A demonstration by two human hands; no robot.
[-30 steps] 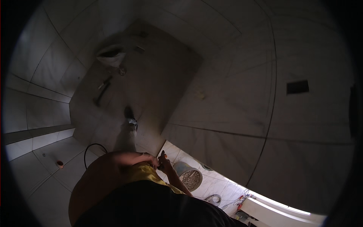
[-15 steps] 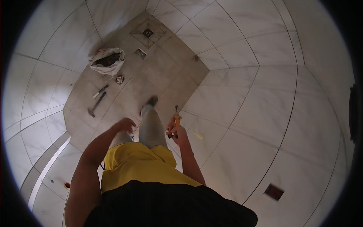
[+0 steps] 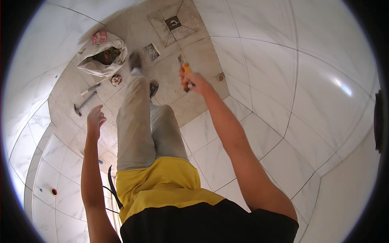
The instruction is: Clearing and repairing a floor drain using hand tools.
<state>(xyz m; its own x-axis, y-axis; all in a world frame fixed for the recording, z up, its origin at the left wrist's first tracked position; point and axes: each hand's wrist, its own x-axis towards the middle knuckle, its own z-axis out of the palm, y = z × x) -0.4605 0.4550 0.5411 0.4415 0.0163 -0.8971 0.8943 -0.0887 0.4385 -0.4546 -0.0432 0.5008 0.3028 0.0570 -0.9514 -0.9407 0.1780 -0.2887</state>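
Note:
In my right hand point(image 3: 198, 83) is a pair of orange-handled pliers point(image 3: 186, 68), held over the tiled floor on the right, its metal jaws pointing away from me. My left hand point(image 3: 96, 118) hangs in the air at the left with its fingers apart and nothing in it. Beyond that hand a hammer point(image 3: 86, 103) lies on the floor. Beside the hammer is a tool with a pale and dark handle point(image 3: 90, 89), its kind unclear. Neither hand touches these floor tools.
An open white sack point(image 3: 87, 65) with dark contents stands by the left wall, a small round object point(image 3: 116, 80) near it. Farther off are a rectangular floor cutout point(image 3: 152, 52) and a square drain point(image 3: 173, 23). Marbled tile walls point(image 3: 263, 77) rise on both sides.
My right hand has carried the pliers forward, farther from my body. The left hand has moved out to the left and forward. My legs have stepped ahead, and the view has shifted.

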